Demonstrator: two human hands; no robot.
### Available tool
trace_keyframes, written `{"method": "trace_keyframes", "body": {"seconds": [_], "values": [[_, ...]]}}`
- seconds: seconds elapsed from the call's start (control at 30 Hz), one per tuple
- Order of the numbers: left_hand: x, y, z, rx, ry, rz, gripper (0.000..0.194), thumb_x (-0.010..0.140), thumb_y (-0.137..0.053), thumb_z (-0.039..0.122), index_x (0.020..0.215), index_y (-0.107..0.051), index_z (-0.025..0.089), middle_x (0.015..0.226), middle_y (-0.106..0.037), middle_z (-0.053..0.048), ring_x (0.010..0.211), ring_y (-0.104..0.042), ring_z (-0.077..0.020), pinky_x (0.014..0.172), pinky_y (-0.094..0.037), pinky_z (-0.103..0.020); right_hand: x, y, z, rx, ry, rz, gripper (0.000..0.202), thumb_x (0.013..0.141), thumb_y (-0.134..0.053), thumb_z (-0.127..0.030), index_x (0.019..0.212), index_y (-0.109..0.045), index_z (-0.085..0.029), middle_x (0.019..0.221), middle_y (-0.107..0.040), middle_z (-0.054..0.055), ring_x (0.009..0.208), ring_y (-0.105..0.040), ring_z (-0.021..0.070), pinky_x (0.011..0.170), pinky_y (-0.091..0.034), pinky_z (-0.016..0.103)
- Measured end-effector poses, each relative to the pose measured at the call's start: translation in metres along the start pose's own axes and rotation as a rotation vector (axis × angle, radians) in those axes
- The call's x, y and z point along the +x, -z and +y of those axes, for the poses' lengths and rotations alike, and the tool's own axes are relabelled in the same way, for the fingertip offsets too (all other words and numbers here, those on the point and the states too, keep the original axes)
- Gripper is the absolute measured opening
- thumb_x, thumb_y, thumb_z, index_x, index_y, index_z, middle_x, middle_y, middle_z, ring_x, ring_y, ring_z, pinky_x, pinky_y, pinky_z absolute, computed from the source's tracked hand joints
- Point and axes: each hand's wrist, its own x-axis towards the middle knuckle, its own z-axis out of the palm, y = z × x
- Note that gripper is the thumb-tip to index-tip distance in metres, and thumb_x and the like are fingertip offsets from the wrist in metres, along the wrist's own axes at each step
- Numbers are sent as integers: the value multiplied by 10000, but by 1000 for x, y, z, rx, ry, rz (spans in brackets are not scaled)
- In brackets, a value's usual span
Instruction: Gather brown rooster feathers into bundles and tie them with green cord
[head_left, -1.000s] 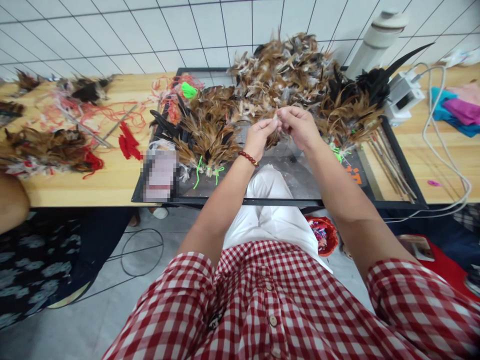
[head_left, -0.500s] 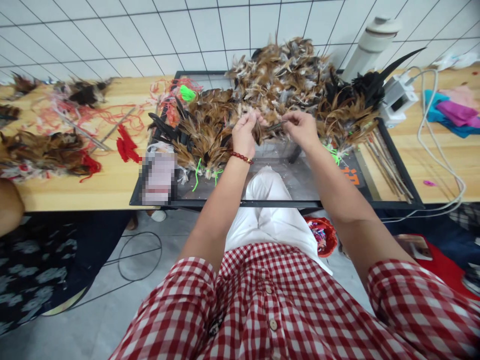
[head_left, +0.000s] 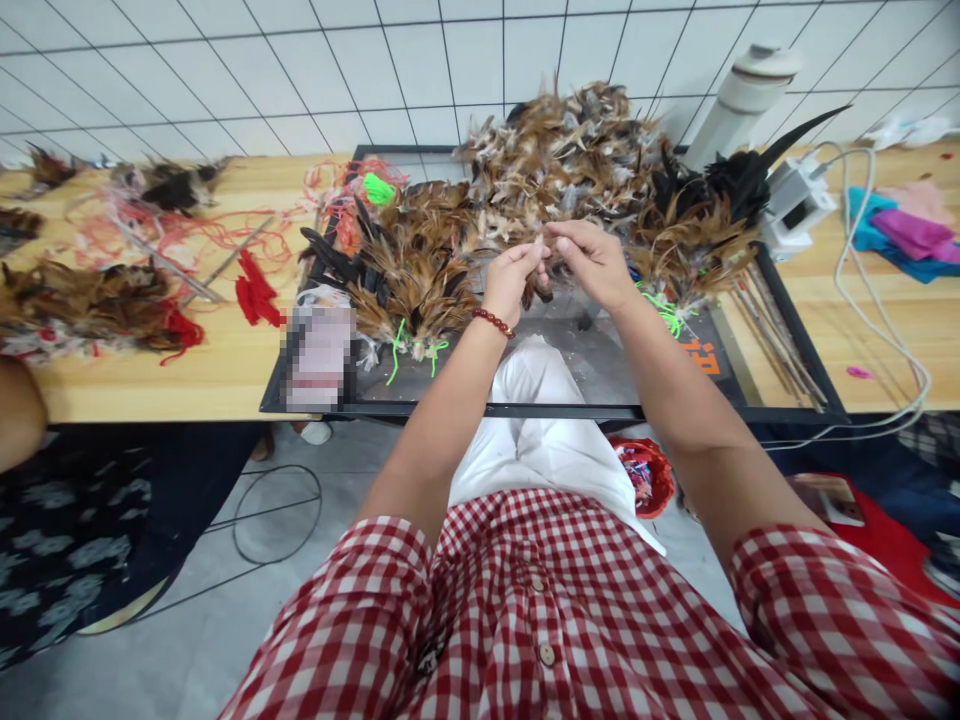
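Observation:
My left hand, with a red bead bracelet at the wrist, is closed in a pinch on a small feather bunch whose brown tips hang below the fingers. Beside it my right hand is also pinched, its fingertips almost meeting those of the left; what they hold is too small to make out. Behind both hands rises a large heap of brown feathers. Left of them lie feather bunches tied with bright green string. More feathers and green string lie to the right.
A black-framed tray lies under the work. Around it are a white bottle, a white charger with cables, thin rods, coloured cloth and red yarn. A person's arm shows at far left.
My left hand has moved slightly right and my right hand slightly left, so their fingertips are now close together. The dark feather stem seen between them earlier no longer shows.

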Motion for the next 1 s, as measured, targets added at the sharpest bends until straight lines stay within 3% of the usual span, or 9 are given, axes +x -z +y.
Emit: {"method": "trace_keyframes", "body": {"seconds": [0.13, 0.27, 0.4, 0.5, 0.57, 0.67, 0.77, 0.9, 1.0], "values": [[3, 4, 2, -52, 2, 66, 219, 947, -776, 246, 769, -692, 151, 583, -574, 69, 486, -540, -33, 575, -477, -182, -4, -1, 23, -236, -155, 86, 508, 999, -577, -662, 1139, -819, -238, 1086, -817, 116, 1049, -753, 313, 1012, -603, 544], [4, 3, -2, -27, -6, 100, 193, 959, -736, 169, 769, -704, 150, 554, -556, 82, 471, -520, -34, 556, -454, -187, -8, -4, 34, -483, -263, 32, 391, 984, -635, -544, 1132, -783, -214, 1123, -778, 160, 1165, -699, 382, 1063, -539, 624], [3, -1, -6, 49, -54, 73, 159, 934, -771, 171, 778, -747, 159, 581, -601, 72, 504, -536, -34, 579, -456, -181, -7, -5, 32, -554, -370, 0, 297, 955, -677, -466, 1028, -772, -194, 1117, -755, 175, 1173, -676, 405, 1053, -518, 643], [2, -2, -7, 24, -58, 77, 168, 945, -748, 151, 777, -751, 158, 586, -606, 67, 505, -544, -38, 580, -464, -188, -3, -1, 27, -426, -379, 111, 263, 935, -701, -458, 895, -751, -202, 970, -742, 115, 1009, -692, 322, 987, -552, 550], [2, -2, -6, -5, -37, 104, 181, 963, -711, 136, 786, -744, 156, 566, -582, 73, 489, -538, -41, 563, -461, -191, 1, 3, 22, -224, -374, 190, 334, 937, -701, -520, 813, -713, -211, 843, -692, 56, 858, -662, 237, 893, -565, 448], [3, 0, -5, -28, -3, 142, 201, 981, -668, 114, 798, -741, 151, 557, -563, 75, 486, -540, -43, 562, -460, -195, 5, 7, 17, 128, -435, 155, 442, 918, -707, -616, 739, -674, -213, 684, -595, -5, 645, -548, 145, 689, -503, 327], [3, 0, -4, -29, -5, 158, 199, 979, -679, 118, 796, -751, 150, 583, -587, 63, 512, -549, -44, 600, -468, -199, 7, 9, 16, 220, -492, 98, 412, 860, -779, -570, 701, -684, -201, 603, -540, -29, 562, -455, 112, 611, -426, 295], [2, 0, -3, -26, -16, 140, 213, 991, -662, 106, 807, -760, 149, 595, -590, 55, 534, -542, -48, 652, -474, -208, 5, 10, 20, 72, -454, 109, 308, 881, -745, -464, 737, -704, -194, 661, -585, -6, 648, -540, 147, 727, -520, 341], [1, -1, -4, -28, -15, 125, 175, 978, -701, 139, 811, -754, 150, 607, -599, 50, 543, -549, -51, 656, -481, -209, 3, 10, 14, -129, -322, 100, 306, 909, -713, -493, 1003, -775, -209, 960, -745, 79, 922, -688, 251, 959, -584, 460]]}}
